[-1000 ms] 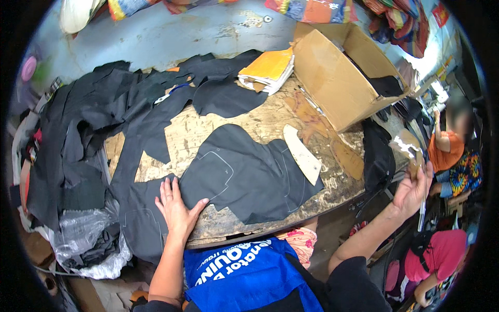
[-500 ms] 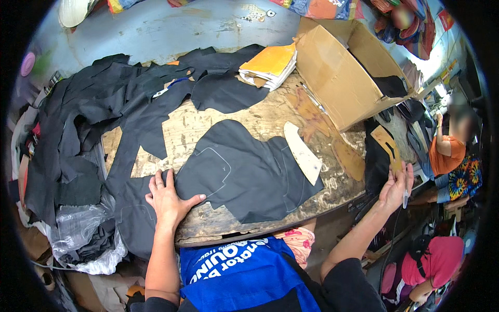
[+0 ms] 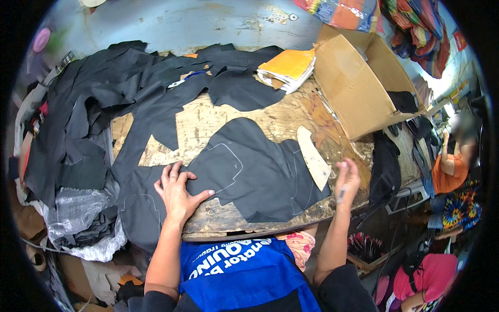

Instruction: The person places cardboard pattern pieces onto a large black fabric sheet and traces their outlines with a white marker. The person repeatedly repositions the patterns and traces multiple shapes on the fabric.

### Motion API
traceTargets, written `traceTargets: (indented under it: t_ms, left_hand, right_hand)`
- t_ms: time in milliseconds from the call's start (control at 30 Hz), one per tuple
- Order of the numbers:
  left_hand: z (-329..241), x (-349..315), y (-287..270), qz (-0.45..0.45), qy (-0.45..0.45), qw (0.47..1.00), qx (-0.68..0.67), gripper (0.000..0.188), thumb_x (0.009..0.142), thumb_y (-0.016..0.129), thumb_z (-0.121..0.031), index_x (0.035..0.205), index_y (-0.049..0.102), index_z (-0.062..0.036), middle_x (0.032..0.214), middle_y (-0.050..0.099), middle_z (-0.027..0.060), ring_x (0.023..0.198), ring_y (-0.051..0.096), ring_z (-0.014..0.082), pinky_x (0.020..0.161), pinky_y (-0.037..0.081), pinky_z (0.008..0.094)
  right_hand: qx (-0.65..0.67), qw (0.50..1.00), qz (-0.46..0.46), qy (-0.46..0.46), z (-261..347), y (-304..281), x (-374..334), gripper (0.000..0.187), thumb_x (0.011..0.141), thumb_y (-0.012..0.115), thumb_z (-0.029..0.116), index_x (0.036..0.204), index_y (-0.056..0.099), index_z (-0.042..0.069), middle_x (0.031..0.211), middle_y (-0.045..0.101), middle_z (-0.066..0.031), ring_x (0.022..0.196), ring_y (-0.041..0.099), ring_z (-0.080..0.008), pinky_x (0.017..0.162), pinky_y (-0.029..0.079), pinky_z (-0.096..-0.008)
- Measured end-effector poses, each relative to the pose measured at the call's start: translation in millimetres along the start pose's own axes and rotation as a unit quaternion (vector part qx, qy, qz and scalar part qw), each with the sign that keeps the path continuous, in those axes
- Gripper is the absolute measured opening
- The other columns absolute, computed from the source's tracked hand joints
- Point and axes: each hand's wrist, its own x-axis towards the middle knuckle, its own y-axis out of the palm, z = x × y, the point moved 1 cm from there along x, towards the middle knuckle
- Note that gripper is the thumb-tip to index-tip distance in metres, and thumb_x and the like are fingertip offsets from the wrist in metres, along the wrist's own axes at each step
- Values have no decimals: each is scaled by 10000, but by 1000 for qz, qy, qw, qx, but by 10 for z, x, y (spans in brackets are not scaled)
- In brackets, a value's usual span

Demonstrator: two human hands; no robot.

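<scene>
One black sheet (image 3: 254, 179) is lying rippled on the worn table (image 3: 195, 125), showing pale outlines | left hand (image 3: 178, 195): I am seeing spread fingers touching its left edge | right hand (image 3: 348, 178): hovering, fingers curling around a slim clear tool (image 3: 341, 194)

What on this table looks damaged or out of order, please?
The wooden tabletop looks worn: its surface is scuffed and dark-stained near the front edge. The black material at left lies in an untidy heap with ragged edges. I see no spill.
</scene>
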Motion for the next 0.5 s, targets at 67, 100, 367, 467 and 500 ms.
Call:
traceTargets:
  t_ms: [67, 100, 367, 467, 500]
  left_hand:
    - [26, -13, 14, -16, 8, 1000, -21, 579, 507, 852, -437, 948, 648, -121, 1304, 497, 106, 1266, 365, 321, 1017, 240, 496]
    - [34, -7, 21, -25, 4, 999, -35, 585, 510, 853, -433, 960, 644, -121, 1306, 493, 114, 1261, 371, 323, 1019, 245, 487]
    - [60, 7, 58, -71, -40, 995, -57, 764, 543, 843, -439, 1171, 592, -85, 1340, 431, 214, 1267, 356, 366, 1053, 259, 467]
    - [94, -12, 61, -61, -25, 996, -54, 708, 600, 815, -429, 1181, 596, -88, 1368, 398, 243, 1295, 323, 379, 1055, 243, 472]
    - [110, -15, 54, -38, -19, 998, -48, 708, 631, 796, -434, 1211, 579, -90, 1385, 373, 254, 1311, 302, 386, 1065, 229, 487]
  right_hand:
    - [-67, 995, 44, -65, 138, 243, -49, 478, 796, 741, 188, 1163, 546, -48, 1049, 642, -212, 994, 625, -275, 888, 469, -359]
    - [-71, 993, 65, -66, 184, 342, -67, 543, 750, 773, 197, 1171, 541, -55, 1076, 628, -225, 1019, 613, -292, 901, 461, -372]
    - [-91, 988, 80, -93, 59, 632, -145, 548, 681, 793, 114, 1162, 567, -20, 1098, 605, -213, 1019, 587, -334, 902, 454, -391]
    - [-113, 984, 73, -113, -17, 622, -147, 516, 718, 770, 110, 1169, 560, -28, 1108, 601, -210, 1027, 587, -323, 908, 452, -388]
    - [-114, 983, 75, -120, -22, 626, -143, 512, 729, 762, 111, 1175, 555, -31, 1116, 598, -212, 1034, 585, -323, 914, 449, -389]
